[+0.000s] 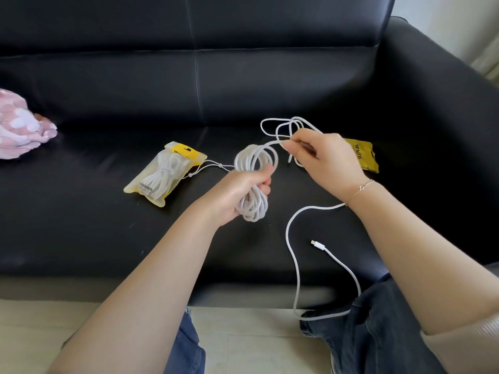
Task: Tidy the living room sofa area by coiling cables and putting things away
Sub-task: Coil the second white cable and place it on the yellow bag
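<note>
Black leather sofa [108,225] cushions fill the view, with pale floor tiles seen at the bottom edge. One job is judged already done — a coiled white cable is sealed inside a yellow-edged pouch [164,174] lying on the seat. A second cable [255,182] is partly coiled: a bundle of loops is gripped in the left hand [240,190], fingers curled round its middle, while the strand leading out of it is pinched by the right hand [321,160] between thumb and fingertips. Much is left — loose loops lie on the seat beyond the right hand, and a long tail runs down over the seat edge to the lap and back up to a free plug [317,243]. An empty-looking yellow pouch [363,157] is half hidden behind the right hand; its contents cannot be told. A pink cloth [21,125] is cut off at the left edge.
</note>
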The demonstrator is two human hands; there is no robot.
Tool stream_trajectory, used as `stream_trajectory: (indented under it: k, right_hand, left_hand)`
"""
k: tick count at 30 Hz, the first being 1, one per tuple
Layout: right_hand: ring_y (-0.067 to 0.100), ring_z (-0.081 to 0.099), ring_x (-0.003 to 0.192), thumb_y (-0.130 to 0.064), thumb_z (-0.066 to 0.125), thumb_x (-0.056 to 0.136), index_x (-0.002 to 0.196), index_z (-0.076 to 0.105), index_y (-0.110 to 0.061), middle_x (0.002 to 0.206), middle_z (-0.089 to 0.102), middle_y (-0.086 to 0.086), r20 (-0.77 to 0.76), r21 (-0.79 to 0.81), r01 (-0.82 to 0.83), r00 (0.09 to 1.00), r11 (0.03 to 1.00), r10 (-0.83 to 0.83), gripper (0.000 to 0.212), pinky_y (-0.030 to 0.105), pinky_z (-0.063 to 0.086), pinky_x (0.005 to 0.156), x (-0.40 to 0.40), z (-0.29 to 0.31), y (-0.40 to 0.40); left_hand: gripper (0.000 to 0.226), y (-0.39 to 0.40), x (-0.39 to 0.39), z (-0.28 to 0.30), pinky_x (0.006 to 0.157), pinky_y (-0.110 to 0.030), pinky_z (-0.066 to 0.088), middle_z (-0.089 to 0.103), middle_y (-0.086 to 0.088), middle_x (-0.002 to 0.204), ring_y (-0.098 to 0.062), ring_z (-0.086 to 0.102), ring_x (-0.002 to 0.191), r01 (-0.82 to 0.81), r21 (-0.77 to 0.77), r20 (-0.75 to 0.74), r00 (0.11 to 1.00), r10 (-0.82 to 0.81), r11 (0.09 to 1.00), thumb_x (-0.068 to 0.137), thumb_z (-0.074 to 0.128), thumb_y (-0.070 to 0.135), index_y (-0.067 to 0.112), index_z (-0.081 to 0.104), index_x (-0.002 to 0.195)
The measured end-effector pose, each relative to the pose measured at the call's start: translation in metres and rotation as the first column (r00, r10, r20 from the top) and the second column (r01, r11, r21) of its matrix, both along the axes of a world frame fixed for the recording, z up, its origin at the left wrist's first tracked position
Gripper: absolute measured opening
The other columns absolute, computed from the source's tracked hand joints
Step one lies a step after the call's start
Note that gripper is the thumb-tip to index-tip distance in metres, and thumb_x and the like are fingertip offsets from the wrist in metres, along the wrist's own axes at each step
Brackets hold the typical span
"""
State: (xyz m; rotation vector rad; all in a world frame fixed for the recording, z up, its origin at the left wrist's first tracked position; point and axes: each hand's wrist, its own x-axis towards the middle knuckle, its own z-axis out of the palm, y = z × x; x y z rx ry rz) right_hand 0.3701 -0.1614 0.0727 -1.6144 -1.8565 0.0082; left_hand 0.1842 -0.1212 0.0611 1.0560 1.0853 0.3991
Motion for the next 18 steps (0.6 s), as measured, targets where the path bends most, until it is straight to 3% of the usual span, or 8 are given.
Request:
stream_trajectory:
  k: [4,7,9,12,15,18]
  right_hand:
    - [0.012,0.046,0.053,-0.048,0.053,0.095,0.078,0.056,-0.021,0.057,0.047,-0.004,0.025,-0.14,0.06,0.998,0.988,-0.057,0.032,0.024,0.031,0.049,0.007,0.0,0.001]
    - [0.018,0.053,0.058,-0.043,0.053,0.096,0.081,0.06,-0.018,0.061,0.056,-0.001,0.047,-0.152,0.027,0.999,0.988,-0.02,0.03,0.032,0.045,0.055,0.011,0.001,0.001]
    - [0.022,0.061,0.066,-0.037,0.052,0.097,0.084,0.063,-0.016,0.068,0.064,0.002,0.019,-0.145,0.014,1.0,0.989,-0.011,0.028,0.035,0.051,0.064,0.016,0.003,0.001]
    - [0.016,0.057,0.061,-0.034,0.053,0.097,0.083,0.065,-0.016,0.065,0.061,-0.002,-0.025,-0.146,-0.044,0.999,0.988,0.041,0.027,0.033,0.047,0.062,0.013,0.005,0.001]
    - [0.011,0.05,0.057,-0.031,0.05,0.099,0.086,0.062,-0.017,0.061,0.054,-0.005,0.03,-0.178,-0.121,0.991,0.977,0.128,0.022,0.032,0.043,0.059,-0.004,0.004,-0.002]
    - [0.013,0.047,0.056,-0.028,0.044,0.102,0.088,0.057,-0.015,0.058,0.047,-0.005,0.083,-0.254,-0.121,0.986,0.96,0.146,0.022,0.036,0.043,0.06,-0.015,0.001,-0.002]
  left_hand:
    - [0.024,0.008,-0.007,0.003,0.057,-0.02,0.041,0.049,0.003,0.06,-0.006,0.046,0.051,-0.261,-0.171,0.213,0.932,0.294,0.95,0.093,0.066,0.031,0.009,0.063,0.084]
    - [0.024,0.008,-0.011,0.006,0.044,-0.019,0.044,0.049,0.004,0.054,-0.006,0.047,0.042,-0.413,-0.347,0.309,0.797,0.519,0.842,0.094,0.064,0.027,0.01,0.059,0.077]
    - [0.029,0.009,-0.014,0.007,0.04,-0.017,0.042,0.047,0.005,0.049,-0.006,0.046,0.037,-0.488,-0.379,0.331,0.722,0.607,0.786,0.096,0.062,0.026,0.013,0.056,0.072]
    - [0.025,0.011,-0.016,0.009,0.041,-0.017,0.045,0.051,0.006,0.052,-0.005,0.05,0.038,-0.538,-0.382,0.361,0.662,0.657,0.752,0.095,0.064,0.027,0.014,0.058,0.075]
    - [0.022,0.005,-0.011,0.013,0.048,-0.02,0.051,0.058,0.004,0.068,-0.004,0.06,0.049,-0.511,-0.327,0.365,0.707,0.605,0.795,0.093,0.066,0.029,0.011,0.066,0.106]
    - [0.026,0.001,-0.007,0.012,0.064,-0.025,0.051,0.058,0.0,0.091,-0.006,0.064,0.087,-0.415,-0.175,0.298,0.842,0.449,0.893,0.093,0.065,0.027,0.012,0.068,0.113]
